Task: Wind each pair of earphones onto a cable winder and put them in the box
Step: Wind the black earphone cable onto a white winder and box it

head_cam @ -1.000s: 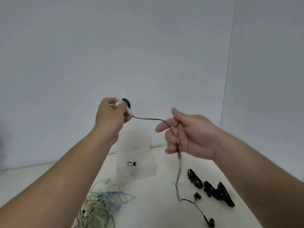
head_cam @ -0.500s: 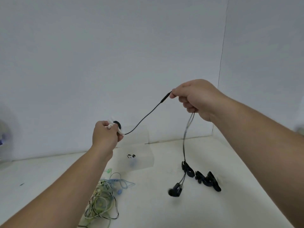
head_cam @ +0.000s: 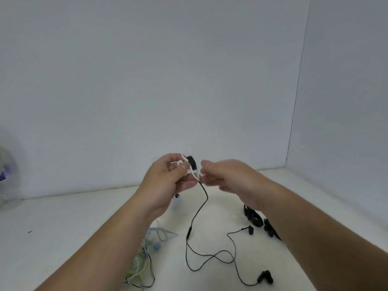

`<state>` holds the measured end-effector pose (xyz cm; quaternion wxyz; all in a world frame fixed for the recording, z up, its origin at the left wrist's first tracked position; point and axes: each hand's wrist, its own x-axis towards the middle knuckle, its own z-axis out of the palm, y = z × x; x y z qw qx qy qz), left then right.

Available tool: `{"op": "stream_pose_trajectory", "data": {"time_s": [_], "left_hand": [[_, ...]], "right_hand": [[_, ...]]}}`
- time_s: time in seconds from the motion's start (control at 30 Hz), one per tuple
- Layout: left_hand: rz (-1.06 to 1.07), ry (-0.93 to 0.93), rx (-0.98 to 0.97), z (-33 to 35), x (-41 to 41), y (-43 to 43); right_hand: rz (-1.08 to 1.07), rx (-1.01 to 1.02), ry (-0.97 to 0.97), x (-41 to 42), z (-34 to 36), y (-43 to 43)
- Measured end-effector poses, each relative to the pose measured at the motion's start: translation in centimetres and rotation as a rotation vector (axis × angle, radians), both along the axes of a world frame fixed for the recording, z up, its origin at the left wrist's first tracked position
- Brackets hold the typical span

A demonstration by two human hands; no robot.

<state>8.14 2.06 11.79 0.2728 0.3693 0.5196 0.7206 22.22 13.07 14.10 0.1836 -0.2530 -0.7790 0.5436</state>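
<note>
My left hand (head_cam: 168, 177) grips a white cable winder (head_cam: 184, 162) with a few turns of black cable (head_cam: 192, 162) on it, held up above the table. My right hand (head_cam: 226, 177) is close beside it, its fingertips pinching the black earphone cable (head_cam: 206, 198) right where it leaves the winder. The rest of the cable hangs down past an inline remote (head_cam: 189, 232) and lies in loops on the table, ending in two black earbuds (head_cam: 265, 277). The box is almost wholly hidden behind my left wrist.
Black cable winders (head_cam: 253, 218) lie on the white table (head_cam: 63, 227) at the right, partly behind my right forearm. A tangle of blue, green and white earphones (head_cam: 147, 255) sits under my left forearm. A clear plastic object (head_cam: 6, 175) stands at the far left. Walls close the back and right.
My right hand dropped from high on the right and came in against the winder. The cable went slack and the earbuds now lie on the table. My left hand rose slightly toward the centre.
</note>
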Motion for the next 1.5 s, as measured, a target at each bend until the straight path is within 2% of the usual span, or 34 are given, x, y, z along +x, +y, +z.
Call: {"op": "stream_pose_trajectory", "data": {"time_s": [0.07,0.13,0.23,0.3,0.37,0.5,0.67,0.77,0.87,1.03,1.2,1.33,1.4,1.5], "left_hand": [[0.007,-0.056,-0.003,-2.3,-0.3,1.0],[0.038,-0.105,-0.011,-4.7,-1.1,1.9],[0.046,-0.171,-0.052,-8.0,-2.7,3.1],[0.052,-0.147,-0.120,-10.0,-3.6,3.7],[0.059,-0.119,-0.170,-11.8,-4.1,4.1],[0.090,-0.139,-0.200,-13.8,-4.6,4.6],[0.043,0.039,-0.262,-13.9,-3.9,3.4],[-0.072,0.181,-0.300,-13.5,-2.7,2.7],[-0.184,0.240,-0.291,-12.9,-1.9,2.5],[-0.335,0.217,-0.280,-12.1,-1.4,2.1],[-0.416,0.175,-0.251,-11.8,-1.5,1.8],[-0.382,0.039,-0.153,-11.7,-1.5,1.8],[-0.303,-0.029,-0.104,-11.8,-1.5,2.0],[-0.207,-0.092,-0.100,-11.7,-1.6,2.2]], "right_hand": [[0.108,-0.138,-0.064,-0.8,-3.5,0.3],[0.135,-0.276,-0.007,-1.3,-6.9,0.9],[0.052,-0.272,0.036,-1.8,-10.8,1.8],[0.029,-0.249,0.051,-2.2,-12.3,2.1],[0.040,-0.184,0.024,-2.6,-12.9,2.2],[0.061,0.148,-0.096,-3.3,-13.1,1.6],[0.030,0.194,0.001,-1.6,-12.6,0.0],[0.066,0.240,0.046,-0.2,-11.9,-0.4],[-0.026,0.318,0.137,0.6,-11.4,0.1],[-0.263,0.560,0.207,1.0,-11.6,1.5],[-0.279,0.370,0.184,0.7,-11.7,2.2],[-0.233,0.157,-0.048,0.3,-12.5,2.2],[-0.151,0.155,-0.157,-0.1,-13.1,1.8],[-0.037,0.223,-0.199,-0.8,-13.4,1.0]]}}
